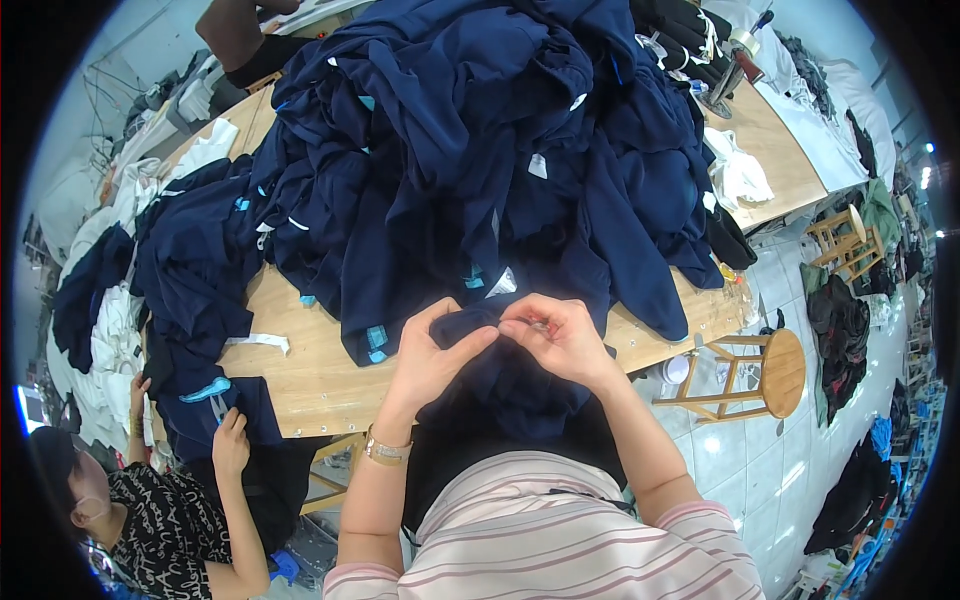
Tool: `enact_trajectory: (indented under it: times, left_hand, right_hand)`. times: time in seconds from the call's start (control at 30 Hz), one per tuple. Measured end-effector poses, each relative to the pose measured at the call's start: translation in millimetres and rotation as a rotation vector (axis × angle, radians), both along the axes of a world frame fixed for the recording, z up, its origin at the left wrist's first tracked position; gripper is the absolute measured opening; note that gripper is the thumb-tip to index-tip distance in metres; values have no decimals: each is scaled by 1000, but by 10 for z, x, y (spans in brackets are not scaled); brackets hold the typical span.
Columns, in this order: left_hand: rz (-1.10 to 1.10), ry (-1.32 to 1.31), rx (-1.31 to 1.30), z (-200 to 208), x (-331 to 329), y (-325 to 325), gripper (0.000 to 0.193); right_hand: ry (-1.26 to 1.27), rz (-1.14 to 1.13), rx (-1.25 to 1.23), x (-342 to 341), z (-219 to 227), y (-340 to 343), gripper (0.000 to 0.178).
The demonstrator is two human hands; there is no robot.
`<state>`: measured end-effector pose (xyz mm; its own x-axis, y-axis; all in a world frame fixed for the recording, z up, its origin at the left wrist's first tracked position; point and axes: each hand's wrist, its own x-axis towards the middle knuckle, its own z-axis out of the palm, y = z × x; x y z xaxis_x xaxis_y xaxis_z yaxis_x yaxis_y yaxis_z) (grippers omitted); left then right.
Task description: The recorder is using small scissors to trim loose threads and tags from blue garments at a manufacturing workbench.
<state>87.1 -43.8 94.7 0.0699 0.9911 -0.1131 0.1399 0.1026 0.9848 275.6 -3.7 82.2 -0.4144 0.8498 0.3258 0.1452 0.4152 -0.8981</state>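
A dark navy garment [525, 395] hangs from both hands at the table's near edge and drops over my lap. My left hand [440, 350] is closed on its cloth, thumb and fingers pinching an edge. My right hand [560, 342] pinches close beside it, fingertips nearly touching the left thumb. Something small and shiny may sit in the right fingers, too small to name. Just beyond my hands lie a white label [503, 283] and a light-blue tag [474, 277] on the big heap of navy garments [430, 130].
The heap covers much of the wooden table [310, 375]. At the left, a co-worker [170, 510] holds small scissors [218, 408] to navy cloth. Right of the table stands a wooden stool [780, 373]. A white cloth [738, 170] lies at the table's right side.
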Motion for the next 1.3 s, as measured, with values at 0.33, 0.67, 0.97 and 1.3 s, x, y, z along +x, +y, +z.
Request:
enact_trajectory:
  times: [0.33,0.67,0.97,1.3]
  left_hand:
    - [102,169,213,21,79,-34,28]
    - [183,7,310,-62,90,-32,27]
    - [197,147,656,-117,145,-56,27]
    - [319,261,751,-209,166,-161,23]
  right_hand:
    - [-2,188,-143,-159,217,149,14]
    - [247,-222,-256,53,47,163,14]
    - [-17,-25,253,-101,-59,-63,33]
    - [-156,-180,723,-134,-131,-122,40]
